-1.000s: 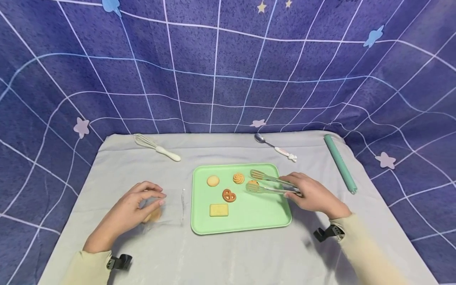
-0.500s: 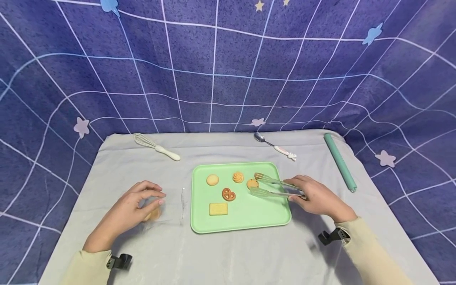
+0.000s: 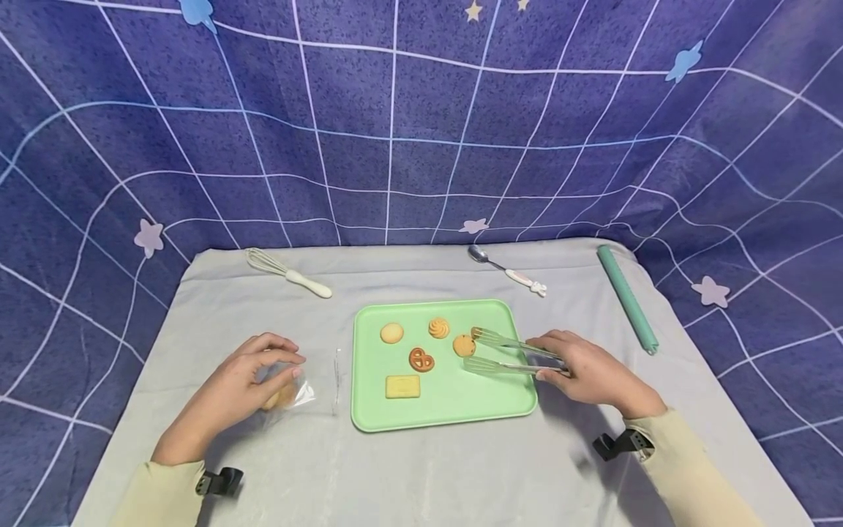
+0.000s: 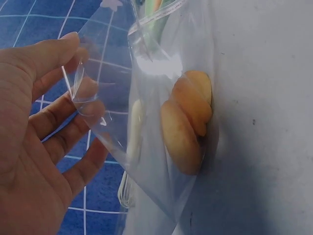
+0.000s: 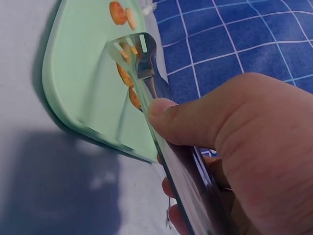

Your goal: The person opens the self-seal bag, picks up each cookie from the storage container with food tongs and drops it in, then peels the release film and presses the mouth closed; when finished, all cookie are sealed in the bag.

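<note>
My left hand (image 3: 246, 380) pinches the edge of a clear plastic bag (image 4: 146, 161) between thumb and fingers. Inside the bag lie golden-brown cookies (image 4: 181, 142), partly hidden by the hand in the head view. In my right hand (image 3: 586, 369) is a pair of tongs (image 3: 490, 366) with green slotted heads, arms spread apart. Those heads sit over the right half of a green tray (image 3: 461, 413), beside a round speckled cookie (image 3: 464, 345). The tray also bears a swirl cookie (image 3: 438, 328), a plain round cookie (image 3: 391, 334), a pretzel cookie (image 3: 421, 359) and a rectangular biscuit (image 3: 402, 386).
Along the back of the cloth-covered table (image 3: 408, 476) lie a cream whisk (image 3: 290, 274) at left and a spoon (image 3: 516, 277) right of centre. A teal rod (image 3: 628, 300) lies near the right edge. Blue gridded fabric (image 3: 421, 132) rises behind.
The tongs have drawn back slightly to the right and spread apart, leaving the speckled cookie uncovered on the tray. My left hand keeps its place at the bag.
</note>
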Demonstrator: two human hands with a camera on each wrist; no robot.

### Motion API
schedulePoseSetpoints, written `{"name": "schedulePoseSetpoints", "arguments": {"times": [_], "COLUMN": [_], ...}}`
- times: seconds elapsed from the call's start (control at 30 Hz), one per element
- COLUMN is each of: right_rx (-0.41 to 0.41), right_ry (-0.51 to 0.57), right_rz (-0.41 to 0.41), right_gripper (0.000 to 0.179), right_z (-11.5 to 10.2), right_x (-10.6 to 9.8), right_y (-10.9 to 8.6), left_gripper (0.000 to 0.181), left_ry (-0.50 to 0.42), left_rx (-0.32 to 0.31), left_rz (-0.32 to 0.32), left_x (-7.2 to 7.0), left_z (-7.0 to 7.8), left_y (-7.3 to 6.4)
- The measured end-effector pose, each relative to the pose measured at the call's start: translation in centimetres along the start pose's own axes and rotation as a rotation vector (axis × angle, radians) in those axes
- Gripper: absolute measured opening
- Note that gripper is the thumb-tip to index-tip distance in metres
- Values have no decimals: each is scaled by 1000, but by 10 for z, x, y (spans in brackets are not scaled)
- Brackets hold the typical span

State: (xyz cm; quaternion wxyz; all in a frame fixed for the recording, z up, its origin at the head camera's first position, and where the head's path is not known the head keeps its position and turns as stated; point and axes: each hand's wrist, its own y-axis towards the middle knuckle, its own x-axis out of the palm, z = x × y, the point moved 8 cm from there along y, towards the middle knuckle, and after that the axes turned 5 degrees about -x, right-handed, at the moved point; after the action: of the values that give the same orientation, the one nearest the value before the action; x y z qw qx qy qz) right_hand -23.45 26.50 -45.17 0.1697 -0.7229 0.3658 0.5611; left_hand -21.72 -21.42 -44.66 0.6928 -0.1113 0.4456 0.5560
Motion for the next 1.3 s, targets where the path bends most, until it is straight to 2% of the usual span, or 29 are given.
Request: {"name": "schedulePoseSetpoints", "arguments": {"times": [0.3, 0.53, 0.77, 1.07, 1.3], "right_rx": [-24, -13, -29, -30, -34], "right_ry": [-2, -13, -9, -1, 8], "right_rz": [8, 13, 31, 6, 2], "right_gripper": [48, 51, 52, 50, 47], "right_z": [-2, 3, 4, 8, 8], "right_x": [0, 3, 1, 3, 5], "right_y": [-2, 2, 5, 14, 16], "left_gripper": [16, 16, 18, 18, 20], "left_ry": [22, 29, 34, 32, 22], "left_rx": [-20, -38, -32, -39, -11], "left_rz": [-3, -16, -22, -25, -11], "left_x": [1, 1, 1, 0, -1], "left_z": [-1, -4, -4, -4, 0], "left_y": [-2, -3, -4, -3, -2]}}
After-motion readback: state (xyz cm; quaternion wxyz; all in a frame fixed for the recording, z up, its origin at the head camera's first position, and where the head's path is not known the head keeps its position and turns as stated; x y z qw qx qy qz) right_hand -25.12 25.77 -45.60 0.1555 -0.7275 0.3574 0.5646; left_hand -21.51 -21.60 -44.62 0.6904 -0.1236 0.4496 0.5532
